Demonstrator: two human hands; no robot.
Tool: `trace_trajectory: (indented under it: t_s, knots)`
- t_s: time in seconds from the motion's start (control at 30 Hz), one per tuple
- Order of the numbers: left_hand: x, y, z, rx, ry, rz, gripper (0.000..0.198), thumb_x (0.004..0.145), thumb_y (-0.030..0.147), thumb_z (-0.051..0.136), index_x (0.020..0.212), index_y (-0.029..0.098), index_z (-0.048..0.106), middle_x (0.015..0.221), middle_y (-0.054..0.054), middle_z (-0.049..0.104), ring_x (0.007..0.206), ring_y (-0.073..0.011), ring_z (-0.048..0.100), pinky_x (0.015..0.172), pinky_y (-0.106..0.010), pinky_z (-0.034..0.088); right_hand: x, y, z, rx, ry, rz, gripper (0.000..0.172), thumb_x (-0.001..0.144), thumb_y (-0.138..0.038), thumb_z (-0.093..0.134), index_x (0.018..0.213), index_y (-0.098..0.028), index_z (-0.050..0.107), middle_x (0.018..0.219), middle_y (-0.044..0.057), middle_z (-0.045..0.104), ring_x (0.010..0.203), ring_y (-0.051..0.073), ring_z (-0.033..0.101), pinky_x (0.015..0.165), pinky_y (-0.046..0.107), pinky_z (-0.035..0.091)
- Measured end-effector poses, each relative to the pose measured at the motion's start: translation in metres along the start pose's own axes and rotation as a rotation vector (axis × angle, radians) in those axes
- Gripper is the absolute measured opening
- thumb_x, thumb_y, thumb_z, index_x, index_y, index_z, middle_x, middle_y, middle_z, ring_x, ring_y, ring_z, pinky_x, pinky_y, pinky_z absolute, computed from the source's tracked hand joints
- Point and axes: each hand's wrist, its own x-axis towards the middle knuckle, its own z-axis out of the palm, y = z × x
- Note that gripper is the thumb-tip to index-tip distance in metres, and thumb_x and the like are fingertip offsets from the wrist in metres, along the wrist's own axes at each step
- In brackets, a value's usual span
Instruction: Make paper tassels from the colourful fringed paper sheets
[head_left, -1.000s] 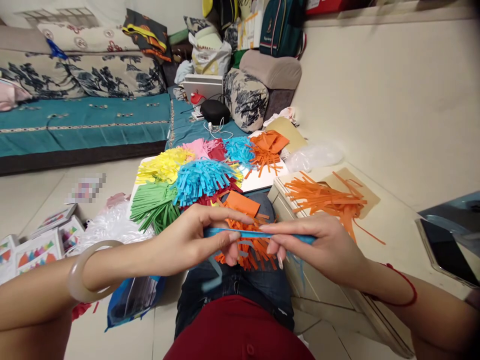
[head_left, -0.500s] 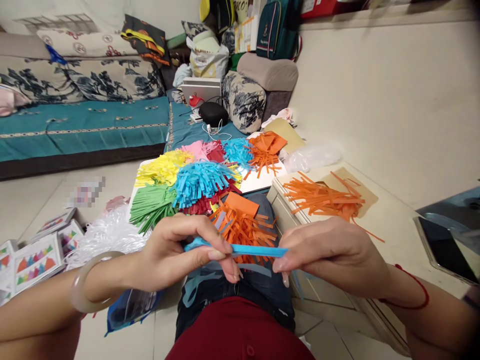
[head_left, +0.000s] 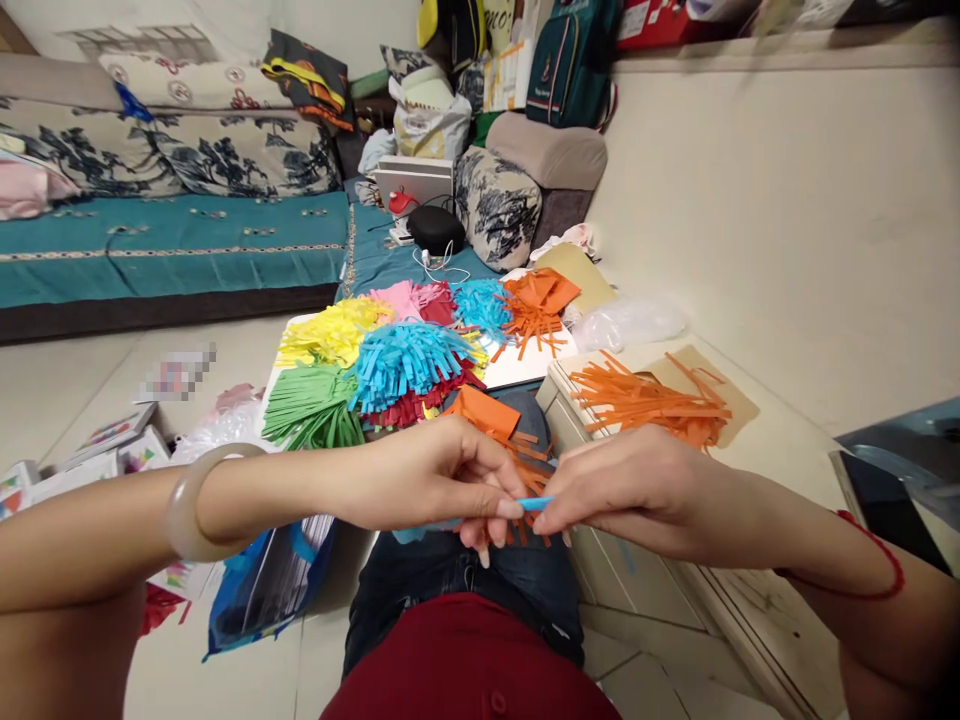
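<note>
A narrow blue paper strip (head_left: 535,504) runs between my two hands above my lap, with only a short piece of it showing. My left hand (head_left: 457,490) pinches one end between thumb and fingers. The other part is pinched by my right hand (head_left: 637,490), whose fingertips are close to the left thumb. Behind my hands an orange fringed paper tassel (head_left: 487,412) lies on my lap, partly covered. Bunches of fringed paper lie beyond it: blue (head_left: 409,365), green (head_left: 311,405) and yellow (head_left: 337,330).
On the cabinet at right lie an orange fringed bunch (head_left: 652,400) and a phone (head_left: 885,510). A clear plastic bag (head_left: 630,322) sits behind. A blue bag (head_left: 262,590) and printed packets (head_left: 112,440) are on the floor at left. A teal sofa (head_left: 172,240) stands farther back.
My left hand has moved right along the blue strip, close to my right hand. Less of the strip shows between them. The view has shifted slightly.
</note>
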Motion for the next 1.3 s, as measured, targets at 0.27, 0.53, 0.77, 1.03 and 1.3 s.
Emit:
trace_trajectory:
  t_s: [0.27, 0.53, 0.77, 1.03, 1.3]
  knots:
    - [0.01, -0.018, -0.004, -0.224, 0.057, 0.009, 0.028, 0.077, 0.038, 0.071, 0.073, 0.011, 0.066, 0.061, 0.0, 0.066, 0.046, -0.0063, 0.058, 0.051, -0.018, 0.051, -0.002, 0.004, 0.001, -0.354, 0.089, -0.144, 0.027, 0.095, -0.015, 0.043, 0.109, -0.021, 0.065, 0.101, 0.005, 0.072, 0.096, 0.012, 0.066, 0.082, 0.025, 0.051]
    - [0.016, -0.03, 0.0, -0.452, 0.206, 0.086, 0.024, 0.07, 0.034, 0.078, 0.075, 0.012, 0.069, 0.068, -0.004, 0.071, 0.059, -0.0132, 0.067, 0.061, -0.025, 0.056, -0.005, 0.017, 0.039, -1.071, 0.546, -0.245, 0.027, 0.094, -0.016, 0.043, 0.107, -0.013, 0.066, 0.111, 0.01, 0.07, 0.115, 0.025, 0.06, 0.096, 0.045, 0.041]
    - [0.033, -0.047, -0.006, -0.267, 0.568, 0.6, 0.009, 0.063, 0.023, 0.083, 0.07, 0.024, 0.078, 0.085, -0.003, 0.065, 0.087, -0.013, 0.06, 0.085, -0.026, 0.048, 0.018, 0.043, 0.051, -0.839, 0.817, -0.057, 0.026, 0.086, -0.013, 0.054, 0.109, -0.019, 0.065, 0.105, 0.005, 0.073, 0.106, 0.019, 0.065, 0.085, 0.036, 0.046]
    - [0.079, -0.062, -0.025, -0.402, 0.828, 0.789, 0.007, 0.064, 0.028, 0.082, 0.067, 0.025, 0.077, 0.087, -0.004, 0.074, 0.109, -0.0208, 0.06, 0.104, -0.036, 0.039, 0.046, 0.081, 0.041, -0.665, 0.766, -0.021, 0.017, 0.089, -0.021, 0.053, 0.095, -0.021, 0.069, 0.101, 0.002, 0.074, 0.105, 0.016, 0.064, 0.094, 0.037, 0.043]
    - [0.091, -0.059, -0.039, -0.666, 0.93, 0.685, 0.022, 0.06, 0.035, 0.084, 0.069, 0.017, 0.074, 0.073, -0.003, 0.074, 0.081, -0.0179, 0.069, 0.073, -0.025, 0.052, 0.007, 0.186, -0.085, -0.402, 0.616, 0.685, 0.043, 0.099, -0.037, 0.034, 0.106, -0.006, 0.063, 0.111, 0.007, 0.064, 0.095, 0.016, 0.064, 0.085, 0.028, 0.048]
